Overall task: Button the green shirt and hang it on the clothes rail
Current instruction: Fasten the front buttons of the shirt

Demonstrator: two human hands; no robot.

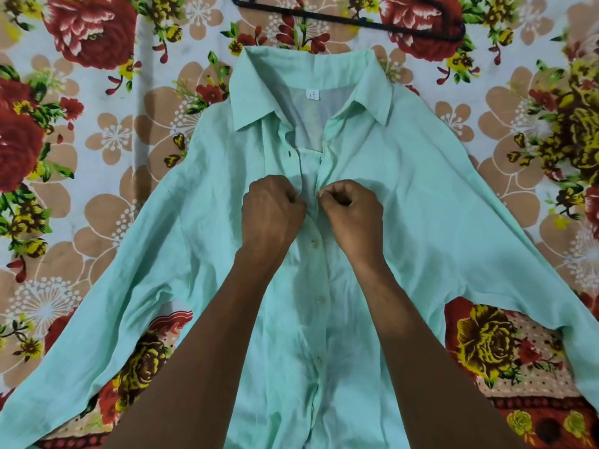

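I have the green shirt (405, 205) lying flat, collar away from me, sleeves spread. My left hand (270, 215) pinches the left front edge with curled fingers, and my right hand (351, 215) pinches the right edge just beside it, working the fastening high on the chest. The lower buttons (313, 244) look done. I think the thin fabric could slip from my pinch, or I could match the wrong hole (288, 153) and skew the front. It all rests on a flowered bedsheet (97, 108), with a black hanger (353, 22) beyond the collar; I see no rail
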